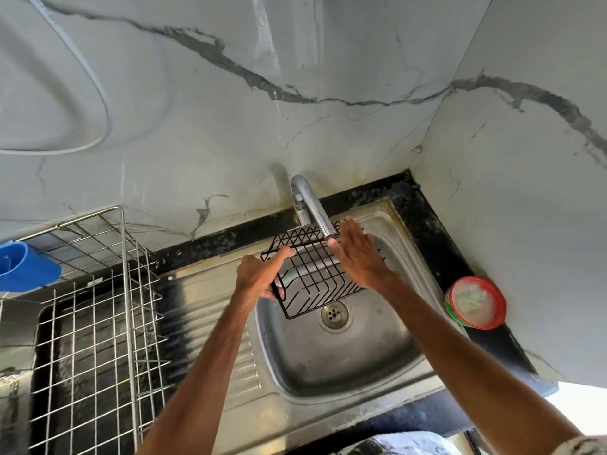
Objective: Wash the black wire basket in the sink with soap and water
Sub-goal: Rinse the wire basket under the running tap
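Over the sink (345, 362), beneath the tap (312, 208), the black wire basket (312, 274) sits tilted. It is probably light, stiff and slippery when wet, so best gripped at its rim. The left hand (259, 274) has its fingers curled round the basket's edge; the right hand (358, 254) lies with fingers straight against it.

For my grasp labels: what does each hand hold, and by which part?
The left hand grips the black wire basket by its left edge. The right hand rests flat on its right side, gripping nothing.
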`<action>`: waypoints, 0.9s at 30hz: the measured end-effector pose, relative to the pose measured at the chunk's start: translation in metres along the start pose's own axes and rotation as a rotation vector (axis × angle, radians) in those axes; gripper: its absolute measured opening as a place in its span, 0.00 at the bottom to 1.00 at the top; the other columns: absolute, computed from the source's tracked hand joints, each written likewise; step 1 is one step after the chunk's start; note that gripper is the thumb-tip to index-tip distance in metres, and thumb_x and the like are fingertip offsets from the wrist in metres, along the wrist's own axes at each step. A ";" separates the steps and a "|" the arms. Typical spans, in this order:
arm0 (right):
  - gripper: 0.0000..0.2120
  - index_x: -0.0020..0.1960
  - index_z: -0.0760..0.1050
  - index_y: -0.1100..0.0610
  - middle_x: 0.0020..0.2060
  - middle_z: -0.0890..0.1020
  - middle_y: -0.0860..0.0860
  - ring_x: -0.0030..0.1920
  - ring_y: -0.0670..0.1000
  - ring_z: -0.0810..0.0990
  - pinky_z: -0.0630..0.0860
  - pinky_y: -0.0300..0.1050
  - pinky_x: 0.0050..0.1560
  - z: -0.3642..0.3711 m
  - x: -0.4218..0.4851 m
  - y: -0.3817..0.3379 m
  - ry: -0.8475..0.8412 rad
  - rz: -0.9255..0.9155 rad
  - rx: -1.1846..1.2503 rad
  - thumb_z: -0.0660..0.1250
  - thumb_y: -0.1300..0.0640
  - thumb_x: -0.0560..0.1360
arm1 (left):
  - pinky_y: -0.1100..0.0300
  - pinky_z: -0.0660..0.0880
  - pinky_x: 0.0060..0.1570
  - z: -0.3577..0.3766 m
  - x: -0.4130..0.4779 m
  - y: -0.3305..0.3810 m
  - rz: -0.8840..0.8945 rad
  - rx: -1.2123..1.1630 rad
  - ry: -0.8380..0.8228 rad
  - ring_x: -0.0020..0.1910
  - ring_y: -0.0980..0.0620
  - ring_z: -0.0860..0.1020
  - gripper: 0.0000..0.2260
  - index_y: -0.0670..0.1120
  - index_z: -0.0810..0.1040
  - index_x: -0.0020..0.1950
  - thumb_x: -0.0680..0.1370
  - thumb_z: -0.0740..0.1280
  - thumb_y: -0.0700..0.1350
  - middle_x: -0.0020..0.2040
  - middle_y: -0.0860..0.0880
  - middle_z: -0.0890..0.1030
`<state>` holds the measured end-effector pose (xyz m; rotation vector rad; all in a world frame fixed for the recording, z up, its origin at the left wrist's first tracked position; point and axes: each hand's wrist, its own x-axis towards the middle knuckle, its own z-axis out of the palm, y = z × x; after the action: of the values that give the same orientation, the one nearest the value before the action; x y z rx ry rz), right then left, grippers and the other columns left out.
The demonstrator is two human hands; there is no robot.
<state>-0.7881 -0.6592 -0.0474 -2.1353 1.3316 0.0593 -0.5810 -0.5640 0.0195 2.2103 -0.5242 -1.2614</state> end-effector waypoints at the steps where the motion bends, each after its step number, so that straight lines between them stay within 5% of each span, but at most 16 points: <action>1: 0.42 0.81 0.35 0.56 0.81 0.36 0.56 0.80 0.55 0.34 0.38 0.60 0.79 -0.002 0.000 0.005 -0.008 0.063 0.021 0.32 0.31 0.77 | 0.47 0.85 0.34 0.003 -0.001 0.000 0.013 0.010 0.004 0.33 0.45 0.87 0.27 0.37 0.82 0.52 0.69 0.80 0.60 0.44 0.42 0.87; 8: 0.36 0.81 0.33 0.58 0.80 0.35 0.54 0.80 0.50 0.33 0.36 0.51 0.79 0.023 -0.066 -0.057 0.051 -0.373 0.083 0.36 0.36 0.82 | 0.51 0.84 0.30 0.024 -0.007 0.005 0.003 0.111 0.034 0.27 0.46 0.85 0.33 0.37 0.83 0.44 0.68 0.77 0.69 0.33 0.42 0.85; 12: 0.31 0.82 0.38 0.55 0.82 0.41 0.49 0.81 0.48 0.39 0.40 0.49 0.81 0.031 -0.068 -0.028 0.040 -0.446 0.161 0.42 0.44 0.85 | 0.52 0.82 0.27 0.017 -0.012 -0.011 -0.046 0.133 0.016 0.28 0.46 0.85 0.36 0.36 0.81 0.50 0.66 0.79 0.68 0.40 0.40 0.86; 18: 0.34 0.81 0.35 0.53 0.81 0.37 0.53 0.80 0.51 0.35 0.40 0.57 0.80 0.027 -0.006 0.020 -0.100 0.085 0.211 0.38 0.36 0.83 | 0.52 0.83 0.27 0.005 -0.021 -0.018 -0.045 0.098 0.081 0.28 0.48 0.85 0.31 0.36 0.81 0.51 0.67 0.79 0.63 0.41 0.42 0.86; 20: 0.38 0.82 0.36 0.55 0.81 0.37 0.56 0.80 0.54 0.35 0.37 0.58 0.79 0.022 0.006 0.011 -0.113 0.125 0.181 0.37 0.33 0.81 | 0.53 0.82 0.27 0.000 -0.021 -0.020 -0.042 0.069 0.109 0.28 0.48 0.85 0.31 0.36 0.81 0.50 0.68 0.79 0.63 0.41 0.42 0.86; 23: 0.41 0.82 0.39 0.56 0.81 0.41 0.57 0.81 0.58 0.38 0.35 0.60 0.79 0.019 0.003 -0.031 -0.050 -0.046 0.050 0.32 0.31 0.79 | 0.52 0.83 0.27 -0.004 -0.018 -0.026 -0.021 -0.012 0.132 0.29 0.47 0.86 0.27 0.36 0.82 0.50 0.70 0.79 0.60 0.39 0.42 0.86; 27: 0.36 0.81 0.32 0.57 0.80 0.33 0.54 0.80 0.53 0.32 0.32 0.60 0.77 0.030 -0.039 -0.083 0.053 -0.441 -0.109 0.34 0.36 0.82 | 0.46 0.85 0.36 -0.007 -0.014 -0.037 -0.014 -0.126 0.131 0.33 0.46 0.87 0.21 0.38 0.83 0.44 0.73 0.78 0.57 0.36 0.43 0.86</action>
<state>-0.7309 -0.5869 -0.0194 -2.4911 0.8748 -0.1073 -0.5794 -0.5255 0.0091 2.1756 -0.3687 -1.1159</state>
